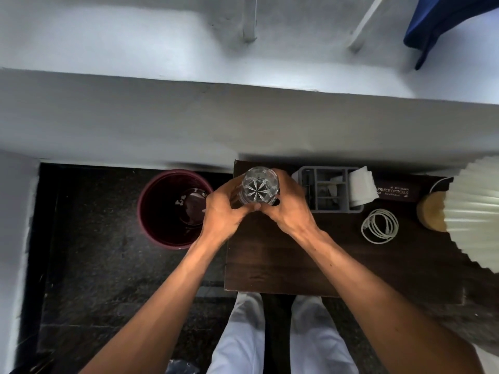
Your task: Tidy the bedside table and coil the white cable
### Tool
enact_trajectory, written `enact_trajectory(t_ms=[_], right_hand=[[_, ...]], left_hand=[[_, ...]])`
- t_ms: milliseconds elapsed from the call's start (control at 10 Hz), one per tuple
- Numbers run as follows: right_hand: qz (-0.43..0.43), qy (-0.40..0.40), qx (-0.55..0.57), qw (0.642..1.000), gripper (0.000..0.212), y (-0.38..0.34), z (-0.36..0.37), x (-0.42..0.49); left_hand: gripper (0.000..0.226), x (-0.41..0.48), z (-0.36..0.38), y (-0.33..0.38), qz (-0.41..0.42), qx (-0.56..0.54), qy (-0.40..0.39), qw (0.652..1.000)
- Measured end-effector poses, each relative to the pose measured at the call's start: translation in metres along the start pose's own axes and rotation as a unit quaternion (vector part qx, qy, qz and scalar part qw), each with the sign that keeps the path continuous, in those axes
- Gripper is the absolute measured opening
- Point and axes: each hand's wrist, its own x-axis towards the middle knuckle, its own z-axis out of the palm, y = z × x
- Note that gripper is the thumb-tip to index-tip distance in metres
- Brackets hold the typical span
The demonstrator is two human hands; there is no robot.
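Both hands, left hand [221,209] and right hand [289,203], wrapped round a cut glass tumbler [259,188] at bedside table's [283,265] back-left corner. White cable [380,225] coiled near right edge, beside lamp [475,211].

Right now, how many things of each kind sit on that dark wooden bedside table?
Clear cut-glass tumbler, held by both hands: 1
Grey plastic organiser tray: 1
White folded tissue stack: 1
Brown spectacle case: 1
Coiled white cable: 1
Pleated white lamp: 1
Total: 6
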Motion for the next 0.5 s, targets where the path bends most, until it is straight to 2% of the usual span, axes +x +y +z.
enact_trajectory(t_ms=[300, 400, 500], right_hand=[[0.0, 0.007, -0.006, 1.0, 0.071, 0.003, 0.003, -0.004], [-0.003, 0.002, -0.02, 1.0, 0.076, -0.001, -0.001, -0.005], [-0.001, 0.027, -0.021, 0.999, 0.087, 0.0, -0.002, -0.015]], left_hand=[[0.065, -0.006, -0.001, 0.001, 0.029, 0.024, -0.016, 0.999], [0.071, -0.012, -0.004, 0.003, 0.041, 0.048, -0.023, 0.998], [0.085, -0.026, -0.003, -0.004, 0.053, 0.113, 0.048, 0.991]])
